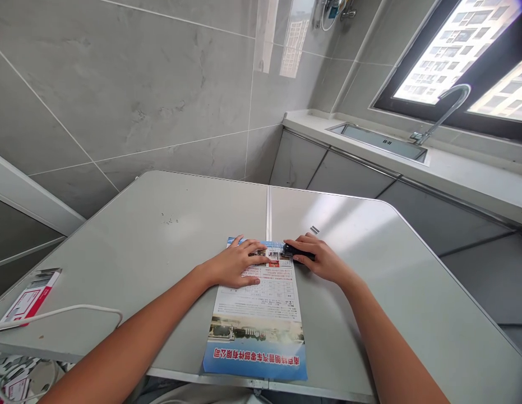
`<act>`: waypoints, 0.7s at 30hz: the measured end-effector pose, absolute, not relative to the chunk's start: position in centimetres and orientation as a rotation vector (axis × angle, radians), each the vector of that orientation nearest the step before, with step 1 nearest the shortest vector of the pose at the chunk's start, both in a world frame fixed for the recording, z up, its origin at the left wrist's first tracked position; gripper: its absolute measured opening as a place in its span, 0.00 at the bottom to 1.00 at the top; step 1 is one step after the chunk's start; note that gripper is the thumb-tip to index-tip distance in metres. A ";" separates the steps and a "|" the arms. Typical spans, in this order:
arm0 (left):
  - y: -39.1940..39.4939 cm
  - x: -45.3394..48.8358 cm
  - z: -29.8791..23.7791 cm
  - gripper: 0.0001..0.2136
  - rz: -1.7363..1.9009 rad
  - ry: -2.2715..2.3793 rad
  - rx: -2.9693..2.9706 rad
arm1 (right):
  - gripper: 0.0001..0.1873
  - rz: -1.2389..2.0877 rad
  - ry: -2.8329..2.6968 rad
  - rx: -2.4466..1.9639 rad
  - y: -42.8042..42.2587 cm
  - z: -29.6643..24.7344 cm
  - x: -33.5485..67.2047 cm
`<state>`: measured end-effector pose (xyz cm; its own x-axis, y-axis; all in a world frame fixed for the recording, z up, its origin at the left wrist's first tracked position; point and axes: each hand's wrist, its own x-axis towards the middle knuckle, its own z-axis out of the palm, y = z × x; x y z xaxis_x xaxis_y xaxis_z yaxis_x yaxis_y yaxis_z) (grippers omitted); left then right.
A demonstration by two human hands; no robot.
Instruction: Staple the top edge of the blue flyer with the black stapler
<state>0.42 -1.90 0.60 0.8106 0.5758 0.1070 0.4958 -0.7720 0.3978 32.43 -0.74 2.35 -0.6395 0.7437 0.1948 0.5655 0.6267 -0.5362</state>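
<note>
A printed leaflet (256,320) with blue ends and small text lies flat on the table, its print upside down to me. My left hand (238,262) rests on its upper left part, fingers spread and flat. In my right hand (322,257) is a black stapler (300,252), fingers wrapped round it. The stapler's front end is over the leaflet's upper right edge. Whether the jaws press on the paper I cannot tell. Just beyond my right hand lie small strips of staples (314,229).
The pale folding table (180,213) has a seam down its middle. Small dark bits (170,219) lie at the left. A red-and-white package (31,297) and a white cable (84,307) are at the left edge. A counter with a sink (378,143) stands at the back right.
</note>
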 end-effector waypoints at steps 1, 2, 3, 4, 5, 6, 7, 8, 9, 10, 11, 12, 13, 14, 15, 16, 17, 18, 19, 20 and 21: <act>-1.9 0.4 0.6 0.28 0.319 0.813 2.642 | 0.23 0.612 -2.450 -1.040 -0.8 2.4 32.4; -1.9 0.5 0.6 0.28 0.320 0.813 2.641 | 0.23 0.614 -2.450 -1.040 -0.8 2.4 32.4; -1.9 0.5 0.6 0.29 0.319 0.811 2.640 | 0.23 0.617 -2.449 -1.041 -0.8 2.4 32.4; -1.9 0.5 0.6 0.29 0.316 0.808 2.641 | 0.23 0.619 -2.447 -1.043 -0.8 2.4 32.4; -1.9 0.5 0.6 0.28 0.312 0.806 2.642 | 0.23 0.621 -2.445 -1.046 -0.8 2.4 32.4; -1.9 0.5 0.6 0.28 0.308 0.804 2.644 | 0.23 0.622 -2.444 -1.047 -0.8 2.3 32.4; -1.9 0.6 0.6 0.28 0.306 0.805 2.646 | 0.23 0.620 -2.445 -1.049 -0.8 2.3 32.4; -1.9 0.6 0.6 0.28 0.307 0.808 2.647 | 0.23 0.616 -2.448 -1.049 -0.8 2.3 32.4; -1.9 0.6 0.6 0.28 0.310 0.812 2.647 | 0.23 0.610 -2.452 -1.049 -0.8 2.3 32.4; -1.9 0.6 0.5 0.28 0.314 0.815 2.645 | 0.23 0.604 -2.454 -1.047 -0.8 2.3 32.4; -1.9 0.7 0.5 0.28 0.318 0.817 2.644 | 0.23 0.600 -2.456 -1.046 -0.8 2.3 32.4; -1.9 0.7 0.4 0.28 0.322 0.818 2.641 | 0.23 0.597 -2.456 -1.046 -0.8 2.3 32.4; -1.9 0.7 0.4 0.28 0.324 0.816 2.639 | 0.23 0.598 -2.457 -1.047 -0.8 2.2 32.4; -1.9 0.7 0.3 0.28 0.326 0.814 2.637 | 0.23 0.599 -2.457 -1.049 -0.8 2.2 32.3; -1.9 0.7 0.3 0.28 0.328 0.811 2.636 | 0.23 0.601 -2.458 -1.052 -0.8 2.2 32.3; -1.9 0.7 0.3 0.28 0.330 0.808 2.636 | 0.23 0.603 -2.460 -1.055 -0.8 2.2 32.3; -1.9 0.7 0.3 0.28 0.330 0.806 2.635 | 0.23 0.605 -2.462 -1.058 -0.8 2.3 32.2; -1.9 0.7 0.4 0.28 0.329 0.805 2.636 | 0.23 0.606 -2.465 -1.061 -0.8 2.3 32.2; -2.0 0.8 0.4 0.28 0.326 0.807 2.638 | 0.23 0.605 -2.469 -1.065 -0.9 2.3 32.1; -2.0 0.8 0.4 0.28 0.321 0.810 2.641 | 0.23 0.603 -2.474 -1.069 -0.9 2.4 32.1; -2.0 0.8 0.5 0.28 0.313 0.813 2.645 | 0.23 0.602 -2.480 -1.074 -0.9 2.4 32.0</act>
<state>0.79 -1.98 0.49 0.8104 0.5764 0.1048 0.4979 -0.7720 0.3952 32.00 -0.95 2.42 -0.6408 0.7502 0.1631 0.5918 0.6181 -0.5174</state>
